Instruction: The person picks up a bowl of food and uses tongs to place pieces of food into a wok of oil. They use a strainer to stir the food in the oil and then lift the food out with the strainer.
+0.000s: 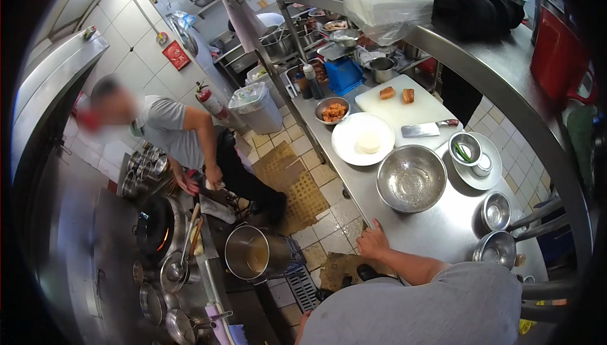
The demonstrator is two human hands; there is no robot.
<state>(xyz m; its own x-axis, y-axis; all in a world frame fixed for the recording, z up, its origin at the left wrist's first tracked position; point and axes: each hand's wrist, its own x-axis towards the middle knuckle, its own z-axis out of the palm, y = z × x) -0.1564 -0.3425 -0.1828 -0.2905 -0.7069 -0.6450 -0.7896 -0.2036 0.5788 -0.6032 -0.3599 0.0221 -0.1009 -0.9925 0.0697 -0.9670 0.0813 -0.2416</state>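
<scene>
My right hand (373, 242) rests at the edge of the steel table (398, 228). It holds nothing, and its fingers are apart with the index finger stretched out. Nearest to it is a large metal mixing bowl (411, 180). Beyond the bowl stands a white plate (344, 131) with a round white piece (368, 142) on it. A cleaver (420, 130) lies at the near edge of a white cutting board (414, 101), which carries two browned chunks (387, 93). Of my left arm only a sliver of skin (303, 325) shows beside my grey shirt; its fingers are hidden.
A small bowl with green chillies (465, 150) and a bowl of orange food (333, 111) stand on the table. At left, a co-worker (174, 123) bends by a wok (156, 226). A large pot (248, 253) stands between stove and table. A shelf (436, 35) overhangs the right.
</scene>
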